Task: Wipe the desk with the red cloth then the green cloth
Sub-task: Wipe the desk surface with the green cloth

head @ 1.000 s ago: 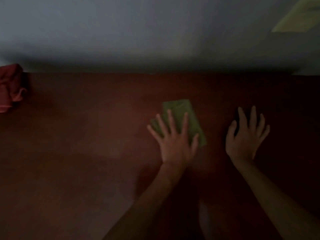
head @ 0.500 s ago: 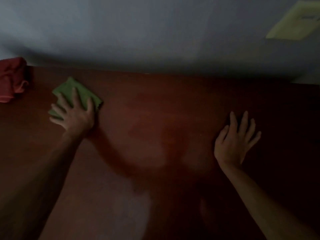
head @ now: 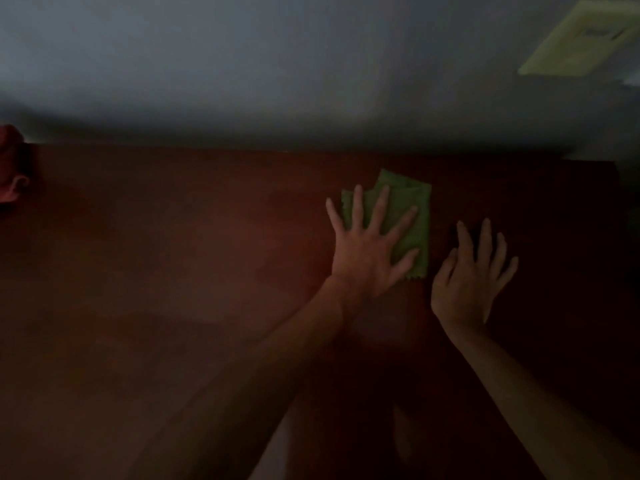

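A single head-worn wide-angle view looks forward and down, close over the desk, facing the wall behind its far edge.

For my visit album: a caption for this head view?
Left hand presses green cloth flat on desk; right hand rests beside it.

No text can be read. The yellow-green sheet on the wall at the far right carries a dark printed mark, but dim light and blur leave it illegible.
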`<state>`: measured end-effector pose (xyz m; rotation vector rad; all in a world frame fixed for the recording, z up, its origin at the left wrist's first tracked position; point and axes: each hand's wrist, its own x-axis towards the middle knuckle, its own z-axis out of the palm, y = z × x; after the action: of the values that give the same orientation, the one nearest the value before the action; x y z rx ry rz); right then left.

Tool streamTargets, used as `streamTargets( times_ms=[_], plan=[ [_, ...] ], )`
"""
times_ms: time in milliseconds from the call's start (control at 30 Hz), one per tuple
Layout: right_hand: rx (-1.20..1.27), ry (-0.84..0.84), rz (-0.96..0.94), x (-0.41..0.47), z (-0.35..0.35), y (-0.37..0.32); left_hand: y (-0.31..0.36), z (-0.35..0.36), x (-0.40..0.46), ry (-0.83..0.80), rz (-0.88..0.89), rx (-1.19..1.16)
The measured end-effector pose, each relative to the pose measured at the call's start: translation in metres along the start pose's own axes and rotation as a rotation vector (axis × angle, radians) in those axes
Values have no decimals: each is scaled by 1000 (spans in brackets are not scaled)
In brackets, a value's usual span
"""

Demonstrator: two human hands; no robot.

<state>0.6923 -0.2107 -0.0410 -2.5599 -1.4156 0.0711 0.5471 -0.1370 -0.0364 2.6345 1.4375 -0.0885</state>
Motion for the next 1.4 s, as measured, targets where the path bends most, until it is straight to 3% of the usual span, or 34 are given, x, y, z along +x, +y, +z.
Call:
streamTargets(
  times_ms=[100, 267, 400, 600, 700, 867, 967, 1067, 1133, 1233, 1400],
  plan=[
    [12, 13, -2, 1, 1, 0, -47, 0, -1, 47, -18, -57],
    [6, -3, 3, 1, -1, -3, -196, -14, -33, 7, -537, -21],
    [4, -20, -2, 2, -1, -2, -236, -12, -102, 34, -596, 21],
    [37, -13, -11, 2, 0, -1, -152, 10, -112, 81, -647, -32],
    [229, 67, 9, 3, 0, 2, -57, 14, -87, 81, -489, -23],
    [818, 145, 44, 4, -20, 42, 134, 22, -41, 2, -122, -71],
    [685, 199, 106, 18, -37, 114, 196, 23, -17, -46, 64, -78],
    [341, 198, 184, 38, -54, 187, 183, 22, 4, 39, 85, -112],
    [252, 23, 303, 48, -63, 212, 144, 21, 14, 79, -41, -128],
    [336, -269, 405, 54, -67, 220, 69, 14, 23, 106, -332, -79],
    [334, -228, 375, 53, -64, 220, -37, 0, 19, 83, -753, -53]
  ],
)
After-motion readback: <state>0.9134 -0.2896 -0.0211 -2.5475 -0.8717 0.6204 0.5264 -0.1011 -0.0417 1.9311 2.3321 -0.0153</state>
